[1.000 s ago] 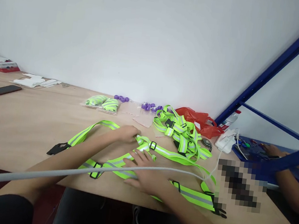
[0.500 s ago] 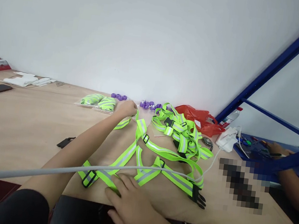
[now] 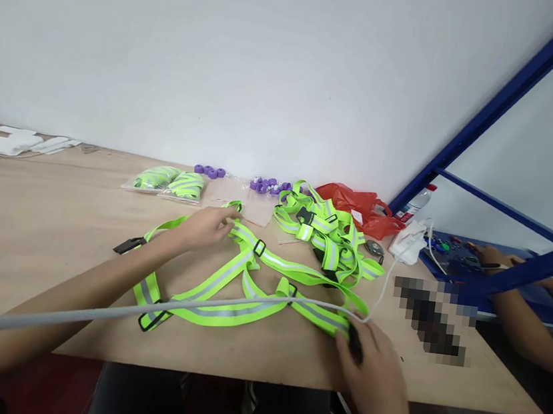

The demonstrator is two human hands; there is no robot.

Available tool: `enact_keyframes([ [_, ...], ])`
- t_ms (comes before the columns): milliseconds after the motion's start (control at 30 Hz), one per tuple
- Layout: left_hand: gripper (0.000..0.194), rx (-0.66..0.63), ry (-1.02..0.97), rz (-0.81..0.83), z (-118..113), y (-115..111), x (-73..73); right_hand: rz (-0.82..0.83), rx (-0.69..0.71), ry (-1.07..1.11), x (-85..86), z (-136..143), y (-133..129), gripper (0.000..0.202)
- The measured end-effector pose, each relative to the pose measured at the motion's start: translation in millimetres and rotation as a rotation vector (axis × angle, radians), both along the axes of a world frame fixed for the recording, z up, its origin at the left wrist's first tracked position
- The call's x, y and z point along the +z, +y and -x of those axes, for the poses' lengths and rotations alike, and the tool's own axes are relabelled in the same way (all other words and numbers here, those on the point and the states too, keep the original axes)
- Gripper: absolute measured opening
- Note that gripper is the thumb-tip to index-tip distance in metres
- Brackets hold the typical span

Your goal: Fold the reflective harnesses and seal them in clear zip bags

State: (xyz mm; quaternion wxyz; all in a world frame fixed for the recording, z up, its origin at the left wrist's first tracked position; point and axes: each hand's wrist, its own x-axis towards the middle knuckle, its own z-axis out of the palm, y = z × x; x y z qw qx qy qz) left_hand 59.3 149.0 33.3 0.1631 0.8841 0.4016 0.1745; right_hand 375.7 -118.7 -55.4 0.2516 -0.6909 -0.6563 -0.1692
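A lime-green reflective strap harness (image 3: 219, 284) with silver stripes and black adjusters lies spread on the table before me. My left hand (image 3: 209, 227) is at its far side, fingers loosely bent and a little apart, with the fingertips by a small raised strap loop (image 3: 235, 206). At the near right end, my right hand (image 3: 374, 361) closes thumb and fingers round a black side-release buckle (image 3: 354, 343), which it partly hides. Another black buckle half (image 3: 129, 245) rests on the left, beyond my left forearm. A heap of similar straps (image 3: 333, 237) lies behind the harness.
A white cable (image 3: 142, 311) crosses low in front of me. Bagged straps (image 3: 161, 179), purple rolls (image 3: 209, 171), a red plastic bag (image 3: 357, 207), a tape measure (image 3: 375, 248) and a bottle (image 3: 417, 203) stand farther back. A co-worker's arms (image 3: 520, 311) show beyond the blue frame (image 3: 493, 119).
My right hand has moved right from the near strap to the buckle end. My left hand has drawn back toward me from the far strap. The view has shifted slightly right.
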Motion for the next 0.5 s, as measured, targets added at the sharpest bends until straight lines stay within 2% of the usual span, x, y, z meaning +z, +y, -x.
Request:
enact_keyframes([
  [67,0.036,-0.065,0.018,-0.041,11,-26,1.4,0.032,-0.178,-0.014,-11.6,-23,-12,0.05],
  [167,0.033,-0.246,0.022,-0.088,15,-62,-3.0,0.057,-0.265,-0.02,-23.9,-39,-21,0.058],
  [267,0.031,-0.363,0.006,-0.092,11,-89,-14.0,0.085,-0.139,-0.003,-26.7,-45,-21,0.046],
  [400,0.03,-0.355,-0.058,-0.065,8,-114,-26.2,0.059,0.026,0.071,-21.7,-39,-18,0.047],
  [500,0.031,-0.329,-0.136,0.02,0,-136,-29.0,0.026,0.107,0.15,-16.9,-14,-11,0.05],
])
